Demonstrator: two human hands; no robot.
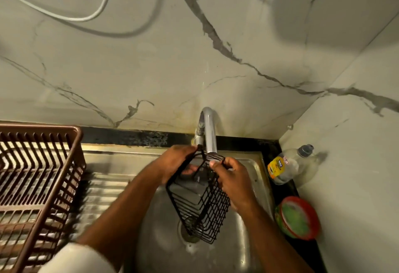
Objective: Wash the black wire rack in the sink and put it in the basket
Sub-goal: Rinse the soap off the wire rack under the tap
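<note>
over the steel sink [257,164], both hands' curled fingers [218,164] grip the boxy black wire rack [200,205].

The brown slatted plastic basket [36,186] is running off the picture's left edge, its near slats smearing into blur. The black wire rack [199,203] is covering part of the steel sink's [254,164] drain. The label on the clear plastic bottle [287,164] at the worktop's right edge is staying too small to read.
</note>
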